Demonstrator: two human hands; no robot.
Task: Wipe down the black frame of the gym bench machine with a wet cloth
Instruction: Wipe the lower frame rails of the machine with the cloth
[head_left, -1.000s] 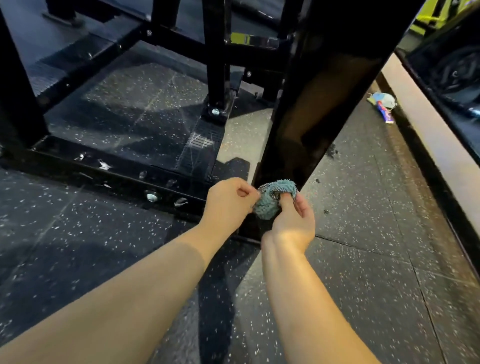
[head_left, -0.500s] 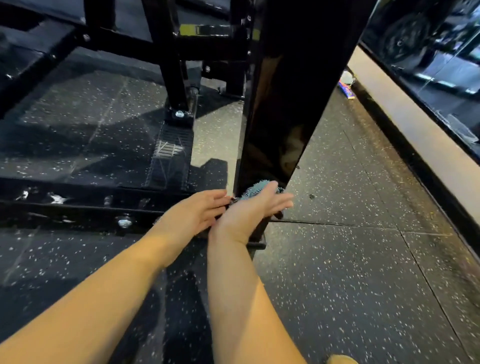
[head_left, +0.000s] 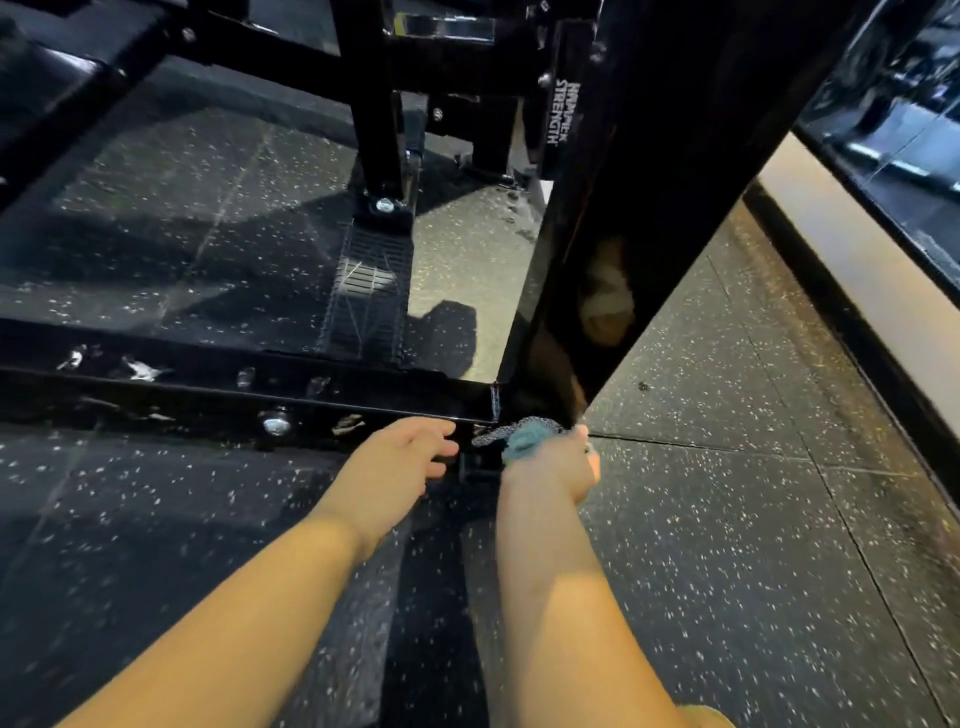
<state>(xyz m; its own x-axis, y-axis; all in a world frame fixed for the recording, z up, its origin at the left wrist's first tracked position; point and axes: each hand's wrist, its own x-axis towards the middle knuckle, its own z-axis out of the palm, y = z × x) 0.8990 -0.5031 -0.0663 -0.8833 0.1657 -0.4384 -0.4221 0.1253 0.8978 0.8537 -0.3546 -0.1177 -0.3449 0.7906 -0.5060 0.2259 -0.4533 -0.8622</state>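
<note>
in the head view, a wide glossy black upright post of the gym bench frame (head_left: 639, 218) is seen rising from the floor at centre right; its long axis leans up and to the right in the picture, and its foot meets the floor just above the hands. a low black horizontal base rail with a silver bolt and chipped white marks (head_left: 218, 395) is joined to that foot, its long axis running leftward across the picture to the left edge. further black frame tubes (head_left: 374, 104) are seen behind, one of them bolted down to a ribbed black foot plate (head_left: 366, 296).

a crumpled teal-blue wet cloth (head_left: 522, 441) is held bunched in the right hand (head_left: 558, 465), the fingers being curled round it, and it is pressed at the base of the upright post, right at the corner where post and rail meet. a loose dark end of the cloth points left towards the other hand.

the left hand (head_left: 395, 460) is held just beside the cloth, fingers loosely extended and gripping nothing, its fingertips at the near face of the base rail; whether the rail is touched cannot be told.

everything stands on a dark speckled rubber gym floor (head_left: 753, 545). a pale raised ledge (head_left: 852, 270) is seen running along the right side.
</note>
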